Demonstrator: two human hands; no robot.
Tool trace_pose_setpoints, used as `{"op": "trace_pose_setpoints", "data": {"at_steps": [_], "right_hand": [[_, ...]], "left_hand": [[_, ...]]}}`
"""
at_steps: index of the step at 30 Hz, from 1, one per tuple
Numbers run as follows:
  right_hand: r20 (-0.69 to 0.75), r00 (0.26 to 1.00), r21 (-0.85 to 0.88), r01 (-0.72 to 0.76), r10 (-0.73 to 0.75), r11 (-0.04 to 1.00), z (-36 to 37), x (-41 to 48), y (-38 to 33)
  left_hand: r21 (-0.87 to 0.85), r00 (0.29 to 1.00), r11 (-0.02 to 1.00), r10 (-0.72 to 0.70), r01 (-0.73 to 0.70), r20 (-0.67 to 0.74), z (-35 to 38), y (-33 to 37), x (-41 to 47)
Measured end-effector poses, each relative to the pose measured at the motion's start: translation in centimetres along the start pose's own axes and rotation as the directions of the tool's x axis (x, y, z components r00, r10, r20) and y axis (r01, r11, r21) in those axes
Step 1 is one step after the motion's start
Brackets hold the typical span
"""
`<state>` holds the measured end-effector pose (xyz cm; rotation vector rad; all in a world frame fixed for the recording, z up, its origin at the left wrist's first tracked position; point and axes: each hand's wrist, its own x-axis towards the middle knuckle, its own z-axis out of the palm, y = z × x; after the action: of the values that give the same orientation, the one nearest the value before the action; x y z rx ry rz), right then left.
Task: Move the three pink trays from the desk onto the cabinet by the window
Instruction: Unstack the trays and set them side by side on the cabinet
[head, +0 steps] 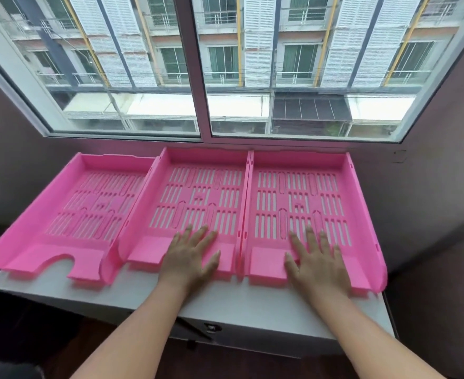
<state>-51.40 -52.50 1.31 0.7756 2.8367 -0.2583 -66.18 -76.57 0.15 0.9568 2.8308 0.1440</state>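
Three pink slotted trays lie side by side on the white cabinet under the window. The left tray is angled, and its right edge tucks under the middle tray. The right tray sits flush against the middle one. My left hand lies flat, fingers spread, on the front of the middle tray. My right hand lies flat, fingers spread, on the front of the right tray. Neither hand grips anything.
A large sliding window rises just behind the trays, with dark walls on both sides. The left tray's front corner overhangs the cabinet's left edge. A drawer lock shows on the cabinet front. Dark floor lies below.
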Motion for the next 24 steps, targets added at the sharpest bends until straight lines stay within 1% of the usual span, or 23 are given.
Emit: {"op": "trace_pose_setpoints", "data": {"at_steps": [4, 6, 8, 11, 13, 15, 18, 20, 24], "right_hand": [[0.064, 0.998, 0.033, -0.013, 0.011, 0.999, -1.2, 0.5, -0.4], [0.044, 0.999, 0.070, -0.021, 0.018, 0.997, -2.5, 0.8, -1.5], [-0.089, 0.996, 0.111, 0.013, -0.003, 0.994, -3.8, 1.1, -3.4], [-0.298, 0.953, 0.193, 0.122, -0.061, 0.974, -5.3, 1.3, -7.8], [-0.329, 0.937, 0.186, 0.190, -0.122, 0.964, -5.8, 1.4, -11.1], [-0.271, 0.946, 0.159, 0.226, -0.178, 0.961, -5.6, 1.4, -14.4], [-0.115, 0.965, 0.092, 0.245, -0.234, 0.965, -3.6, 1.4, -18.2], [-0.027, 0.973, 0.053, 0.228, -0.227, 0.972, -1.8, 1.3, -19.9], [0.069, 0.985, 0.107, 0.151, -0.159, 0.983, 0.2, 1.0, -22.1]], "left_hand": [[0.034, 0.996, 0.997, 0.069, -0.071, 0.060, -1.6, -0.4, 0.2], [0.060, 0.996, 0.994, 0.086, -0.087, 0.016, -3.0, -1.4, 0.0], [0.092, 0.994, 0.993, 0.078, -0.071, -0.072, -4.4, -3.4, -0.2], [0.060, 0.978, 0.998, 0.021, -0.009, -0.206, -6.1, -7.7, -0.8], [0.009, 0.974, 0.999, -0.049, 0.053, -0.222, -6.9, -10.6, -1.6], [-0.034, 0.976, 0.995, -0.101, 0.096, -0.194, -6.8, -13.4, -2.8], [-0.089, 0.989, 0.990, -0.115, 0.106, -0.096, -6.2, -17.0, -4.6], [-0.120, 0.995, 0.989, -0.094, 0.089, -0.038, -5.8, -18.6, -5.6], [-0.257, 0.996, 0.962, -0.094, 0.093, 0.011, -5.4, -19.7, -5.9]]}}
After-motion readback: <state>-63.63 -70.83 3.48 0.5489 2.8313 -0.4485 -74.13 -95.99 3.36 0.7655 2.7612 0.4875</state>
